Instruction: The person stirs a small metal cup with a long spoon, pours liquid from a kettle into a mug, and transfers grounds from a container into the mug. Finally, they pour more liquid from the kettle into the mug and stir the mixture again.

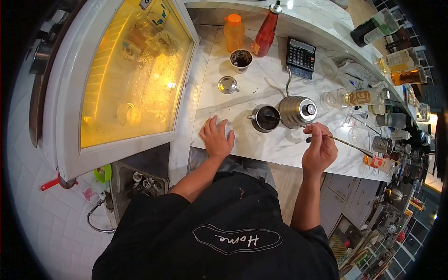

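Resting on the marble counter (219, 105), my left hand (217, 136) has its fingers spread and holds nothing. My right hand (319, 148) pinches a long bar spoon (344, 141) with a twisted shaft. One end of the spoon reaches into a metal cup (253, 117) with dark contents, which has a handle on its left side. Just right of the cup stands a steel gooseneck kettle (294, 112), its spout pointing away from me. A small metal coffee filter (227, 85) lies further back, near a paper cup of dark grounds (241, 60).
At the back stand an orange-capped bottle (234, 33), a red bottle (267, 35) and a calculator (300, 57). Glass jars and bottles (359, 97) crowd the right side. A yellow-lit glass-door fridge (135, 79) borders the left, with a sink (140, 179) below.
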`<state>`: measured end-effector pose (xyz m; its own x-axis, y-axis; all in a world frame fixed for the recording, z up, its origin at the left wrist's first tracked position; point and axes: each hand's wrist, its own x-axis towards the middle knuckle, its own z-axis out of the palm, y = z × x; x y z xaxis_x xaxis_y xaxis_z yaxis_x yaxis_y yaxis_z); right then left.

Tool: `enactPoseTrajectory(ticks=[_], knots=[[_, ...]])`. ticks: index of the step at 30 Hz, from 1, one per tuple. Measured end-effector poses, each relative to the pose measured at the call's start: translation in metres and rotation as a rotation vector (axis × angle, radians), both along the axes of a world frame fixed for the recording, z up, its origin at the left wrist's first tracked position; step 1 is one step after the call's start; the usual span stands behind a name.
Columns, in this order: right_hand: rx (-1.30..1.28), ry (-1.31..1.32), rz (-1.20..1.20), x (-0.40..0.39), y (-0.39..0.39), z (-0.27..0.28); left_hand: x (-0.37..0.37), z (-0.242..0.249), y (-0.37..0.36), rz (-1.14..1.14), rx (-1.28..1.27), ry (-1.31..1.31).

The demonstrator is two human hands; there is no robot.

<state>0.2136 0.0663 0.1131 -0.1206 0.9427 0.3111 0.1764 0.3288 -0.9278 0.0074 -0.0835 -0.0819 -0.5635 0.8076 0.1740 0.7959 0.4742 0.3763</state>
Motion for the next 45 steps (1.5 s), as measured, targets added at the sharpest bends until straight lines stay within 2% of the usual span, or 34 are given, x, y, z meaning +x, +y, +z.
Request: enactPoseTrajectory(ticks=[5, 12, 18, 25, 35, 45], knots=[[0.028, 0.064, -0.140, 0.017, -0.013, -0.017, 0.001, 0.001, 0.002, -0.009, 0.009, 0.021], [0.196, -0.075, -0.149, 0.008, -0.013, -0.017, 0.000, 0.004, 0.003, -0.035, -0.002, 0.036], [0.282, -0.254, -0.075, 0.008, -0.014, -0.013, 0.000, 0.002, 0.002, -0.038, 0.006, 0.027], [0.283, -0.289, 0.001, -0.003, -0.023, -0.012, 0.002, 0.003, 0.003, -0.039, -0.013, 0.029], [0.214, -0.096, -0.122, 0.002, -0.028, -0.025, 0.001, 0.003, 0.003, -0.033, -0.020, 0.040], [0.224, -0.069, -0.115, 0.011, -0.035, -0.007, 0.002, 0.002, 0.003, -0.029, -0.024, 0.030]])
